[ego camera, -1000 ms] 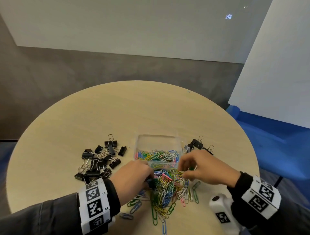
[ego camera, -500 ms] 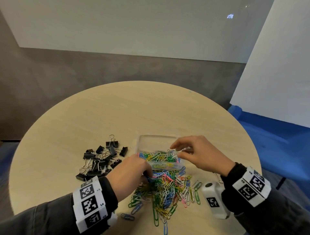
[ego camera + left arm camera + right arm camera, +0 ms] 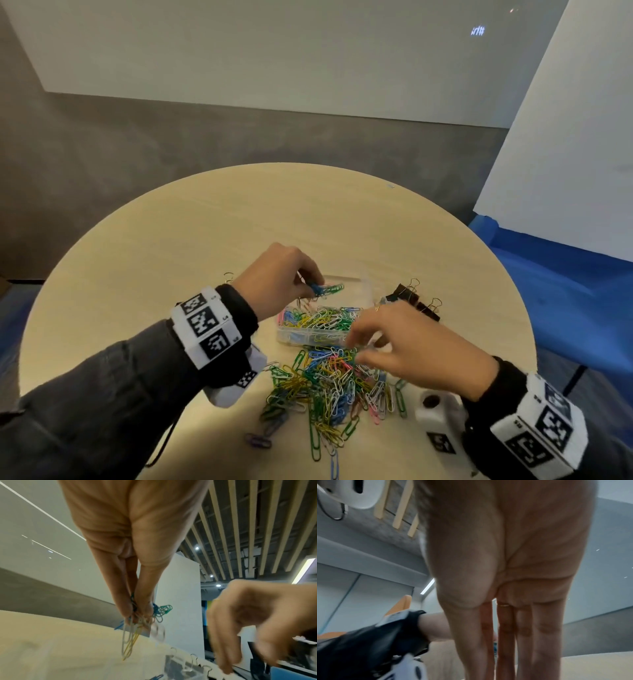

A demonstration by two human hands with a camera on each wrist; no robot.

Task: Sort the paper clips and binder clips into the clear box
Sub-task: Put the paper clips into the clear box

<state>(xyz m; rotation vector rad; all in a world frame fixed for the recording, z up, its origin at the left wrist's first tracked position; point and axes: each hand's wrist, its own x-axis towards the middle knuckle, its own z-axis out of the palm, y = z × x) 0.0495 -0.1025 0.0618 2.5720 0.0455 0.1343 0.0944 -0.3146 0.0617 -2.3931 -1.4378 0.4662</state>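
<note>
Pinching a tangled bunch of paper clips (image 3: 323, 289) above the clear box (image 3: 366, 289), the left hand (image 3: 277, 277) is risking strays snagging and dropping outside; the right hand (image 3: 407, 346), fingers extended and empty, is reaching into the loose pile (image 3: 325, 390)

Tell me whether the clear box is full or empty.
Partly full. In the head view the clear box holds a layer of coloured paper clips in its near part; its far part looks empty.

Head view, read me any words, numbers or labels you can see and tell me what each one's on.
Left wristband: black-and-white square marker codes, with tiny characters beside them, too small to read.
Right wristband: the same kind of marker codes, no legible text.
Far wall: a small bluish glowing sign, blurred, unreadable.
Paper clips, clear box: no text.
</note>
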